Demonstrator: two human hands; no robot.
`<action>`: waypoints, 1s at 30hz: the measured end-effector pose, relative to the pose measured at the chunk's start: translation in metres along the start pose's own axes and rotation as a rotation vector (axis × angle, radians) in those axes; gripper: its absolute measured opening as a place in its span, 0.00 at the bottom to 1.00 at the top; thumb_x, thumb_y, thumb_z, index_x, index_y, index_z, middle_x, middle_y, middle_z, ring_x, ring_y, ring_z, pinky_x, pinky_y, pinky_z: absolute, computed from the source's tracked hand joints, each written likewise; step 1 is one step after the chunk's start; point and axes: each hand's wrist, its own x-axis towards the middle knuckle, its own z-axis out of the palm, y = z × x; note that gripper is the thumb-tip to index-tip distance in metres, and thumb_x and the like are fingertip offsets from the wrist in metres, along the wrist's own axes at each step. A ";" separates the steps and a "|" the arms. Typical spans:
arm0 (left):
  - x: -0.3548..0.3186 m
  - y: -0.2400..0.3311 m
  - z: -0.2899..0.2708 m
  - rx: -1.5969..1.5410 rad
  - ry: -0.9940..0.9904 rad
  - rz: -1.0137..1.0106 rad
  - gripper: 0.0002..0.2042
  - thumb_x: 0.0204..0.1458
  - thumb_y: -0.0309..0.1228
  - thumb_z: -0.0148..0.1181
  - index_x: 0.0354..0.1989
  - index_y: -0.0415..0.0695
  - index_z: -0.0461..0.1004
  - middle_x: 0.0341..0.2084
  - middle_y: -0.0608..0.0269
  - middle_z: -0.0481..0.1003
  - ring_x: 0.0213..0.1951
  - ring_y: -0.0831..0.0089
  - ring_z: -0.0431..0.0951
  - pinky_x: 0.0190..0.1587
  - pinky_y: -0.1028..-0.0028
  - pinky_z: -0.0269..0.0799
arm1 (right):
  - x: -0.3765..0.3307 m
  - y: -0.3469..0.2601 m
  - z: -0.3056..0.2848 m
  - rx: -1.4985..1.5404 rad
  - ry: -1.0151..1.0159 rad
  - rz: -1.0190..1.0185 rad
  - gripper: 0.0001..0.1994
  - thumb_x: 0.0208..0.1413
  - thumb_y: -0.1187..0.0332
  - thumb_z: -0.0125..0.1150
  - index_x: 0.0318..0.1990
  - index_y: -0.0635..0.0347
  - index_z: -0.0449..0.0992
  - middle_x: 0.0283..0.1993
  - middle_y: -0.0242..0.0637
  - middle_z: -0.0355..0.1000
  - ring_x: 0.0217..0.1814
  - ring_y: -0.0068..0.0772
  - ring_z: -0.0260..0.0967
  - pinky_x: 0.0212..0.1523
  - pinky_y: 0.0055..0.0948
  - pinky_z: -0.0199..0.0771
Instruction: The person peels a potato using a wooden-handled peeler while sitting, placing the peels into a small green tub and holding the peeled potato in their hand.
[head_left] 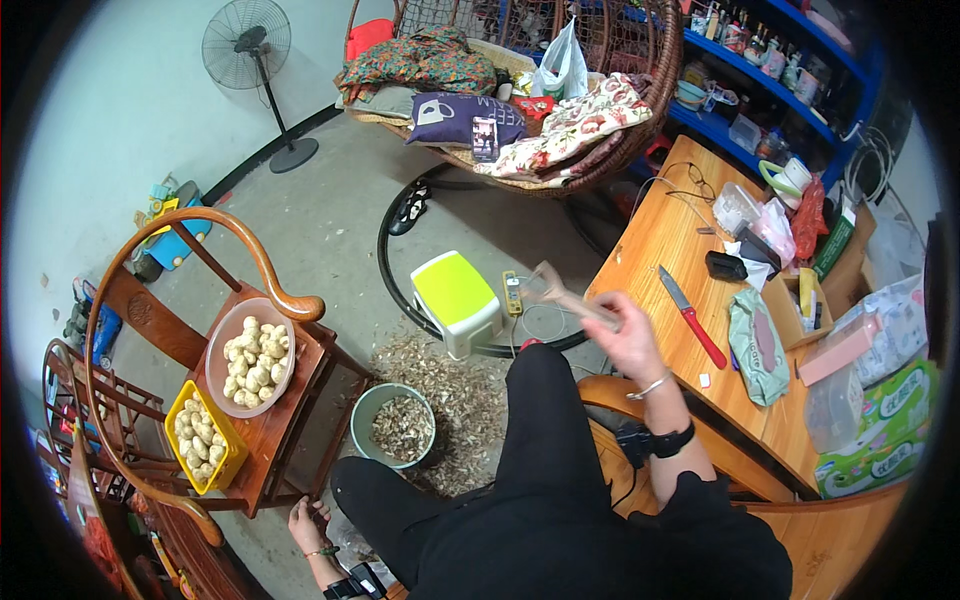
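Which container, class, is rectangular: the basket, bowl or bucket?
The yellow basket on the wooden chair; its straight sides and corners set it apart from the round pink bowl and round green bucket.

Two hands showed, a left hand point(306, 526) and a right hand point(628, 342), with one long-handled tool point(580, 303), one knife point(690, 315), one bowl point(224, 324), one yellow basket point(233, 462), one bucket point(358, 430), one lime-topped stool point(455, 283), and one standing fan point(246, 42). Pale bulbs point(255, 358) in the bowl numbered perhaps two dozen or more, being heaped too closely to count.
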 end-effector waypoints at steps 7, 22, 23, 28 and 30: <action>-0.005 0.001 -0.010 0.032 0.053 -0.023 0.11 0.56 0.32 0.45 0.42 0.38 0.67 0.22 0.57 0.73 0.21 0.68 0.75 0.21 0.75 0.71 | 0.007 0.079 0.103 0.249 -0.467 0.192 0.15 0.48 0.71 0.63 0.43 0.65 0.70 0.38 0.35 0.73 0.38 0.21 0.69 0.39 0.22 0.71; -0.006 -0.020 -0.030 0.041 0.111 -0.093 0.13 0.54 0.33 0.48 0.43 0.37 0.66 0.21 0.55 0.71 0.20 0.65 0.72 0.21 0.72 0.68 | -0.006 0.147 0.163 0.129 -0.681 0.110 0.10 0.53 0.66 0.58 0.41 0.61 0.72 0.35 0.34 0.73 0.36 0.22 0.69 0.38 0.24 0.70; -0.005 -0.019 -0.029 0.047 0.108 -0.097 0.13 0.54 0.32 0.48 0.43 0.37 0.66 0.21 0.55 0.71 0.20 0.65 0.72 0.21 0.72 0.68 | -0.006 0.148 0.163 0.204 -0.694 0.137 0.10 0.52 0.68 0.60 0.41 0.61 0.72 0.35 0.34 0.74 0.36 0.22 0.70 0.38 0.24 0.70; -0.008 -0.015 -0.016 0.058 0.133 -0.114 0.12 0.54 0.31 0.49 0.43 0.37 0.66 0.20 0.55 0.71 0.20 0.65 0.72 0.20 0.71 0.68 | -0.004 0.152 0.159 0.154 -0.690 0.091 0.11 0.51 0.69 0.61 0.41 0.61 0.72 0.30 0.30 0.73 0.27 0.16 0.67 0.27 0.19 0.67; -0.008 -0.016 -0.015 0.075 0.087 -0.132 0.12 0.55 0.32 0.47 0.42 0.37 0.67 0.23 0.54 0.73 0.21 0.66 0.75 0.20 0.74 0.72 | -0.005 0.157 0.161 0.184 -0.667 0.037 0.09 0.52 0.69 0.61 0.39 0.61 0.72 0.28 0.30 0.72 0.25 0.16 0.66 0.24 0.18 0.66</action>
